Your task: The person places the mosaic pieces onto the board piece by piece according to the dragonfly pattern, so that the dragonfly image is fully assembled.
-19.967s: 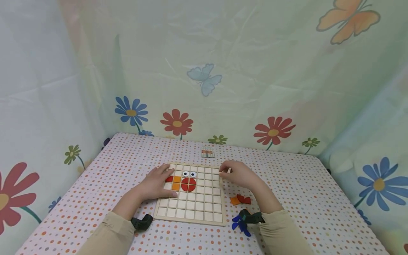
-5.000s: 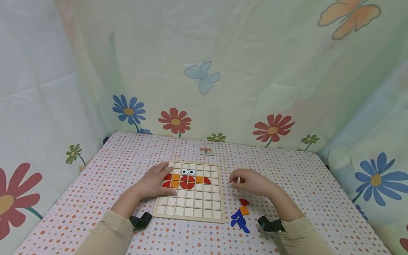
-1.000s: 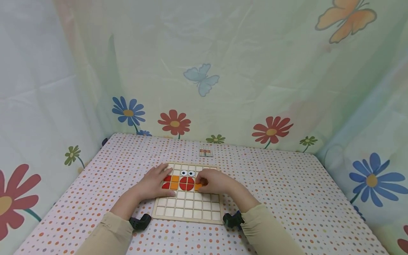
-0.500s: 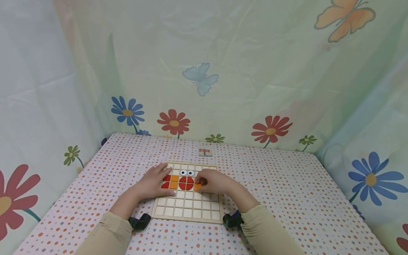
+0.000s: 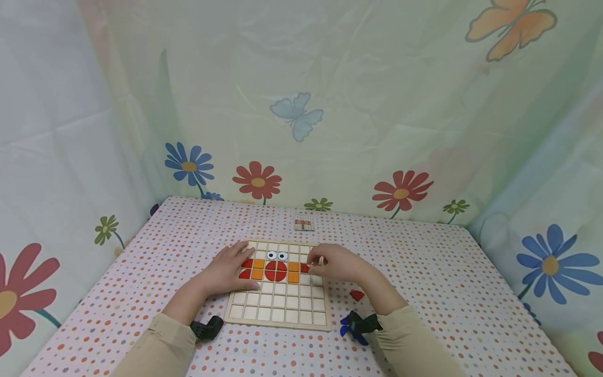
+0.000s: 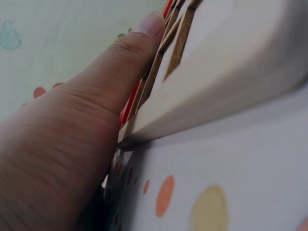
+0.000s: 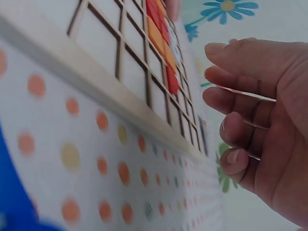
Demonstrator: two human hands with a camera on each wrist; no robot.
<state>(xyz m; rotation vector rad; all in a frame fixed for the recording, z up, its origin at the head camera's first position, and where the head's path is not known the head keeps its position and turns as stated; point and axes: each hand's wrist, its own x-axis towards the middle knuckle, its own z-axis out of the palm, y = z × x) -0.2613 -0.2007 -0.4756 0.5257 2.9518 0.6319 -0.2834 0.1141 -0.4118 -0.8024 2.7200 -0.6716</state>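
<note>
A wooden grid board (image 5: 278, 303) lies on the dotted tablecloth. In it sit two white eyes (image 5: 276, 256), a red circle (image 5: 276, 270), and orange squares (image 5: 293, 272) with red quarter pieces (image 5: 304, 268) on both sides. My left hand (image 5: 231, 269) lies flat on the board's left edge (image 6: 216, 72), thumb along the frame. My right hand (image 5: 314, 262) hovers at the board's right side beside the red quarter piece; its fingers (image 7: 226, 96) are loosely curled and hold nothing.
One loose red piece (image 5: 356, 295) lies on the cloth right of the board, and blue pieces (image 5: 350, 329) lie by my right wrist. A small pattern card (image 5: 303, 224) sits behind the board. Flowered curtain walls close in the table on three sides.
My right hand has drawn back from the board's middle to its right side, uncovering two orange squares and a red quarter there. The left hand has stayed put.
</note>
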